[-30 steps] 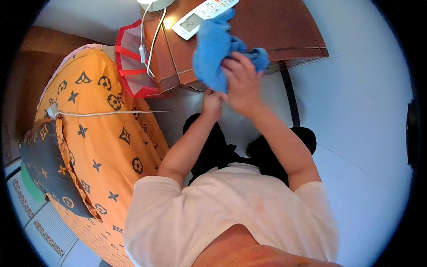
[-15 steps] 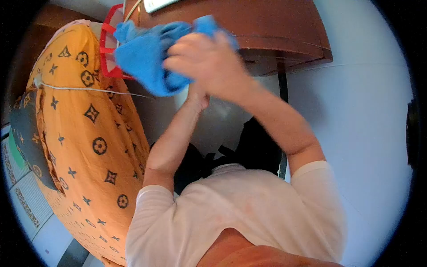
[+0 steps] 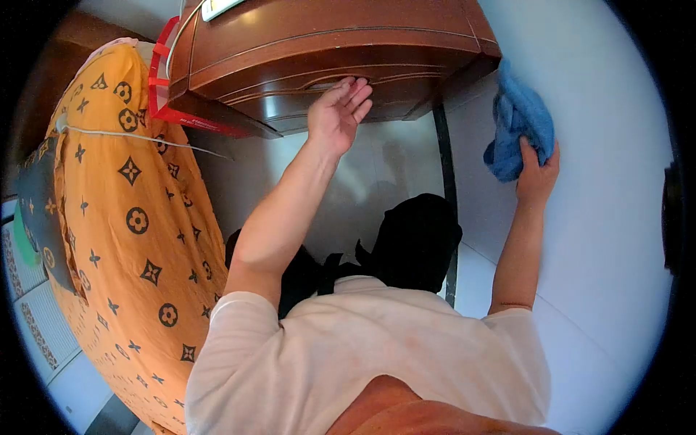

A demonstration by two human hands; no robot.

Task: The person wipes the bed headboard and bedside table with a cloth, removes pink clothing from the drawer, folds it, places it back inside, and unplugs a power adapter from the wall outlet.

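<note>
Pale wall (image 3: 594,239) fills the right of the head view, with an orange patterned cover (image 3: 116,239) at left and a brown wooden cabinet (image 3: 341,32) at top. The left hand (image 3: 338,116), palm up and fingers slightly apart, is at the cabinet's drawer front; I cannot tell whether they touch. The right hand (image 3: 538,170) grips a crumpled blue cloth (image 3: 520,116) near the cabinet's right corner

One blue cloth (image 3: 522,109), one wooden cabinet (image 3: 348,36), one red-trimmed bag (image 3: 161,109), one orange bedspread (image 3: 138,250).

The blue cloth (image 3: 520,112) looks matt and rough, the wooden cabinet (image 3: 326,36) glossy.
</note>
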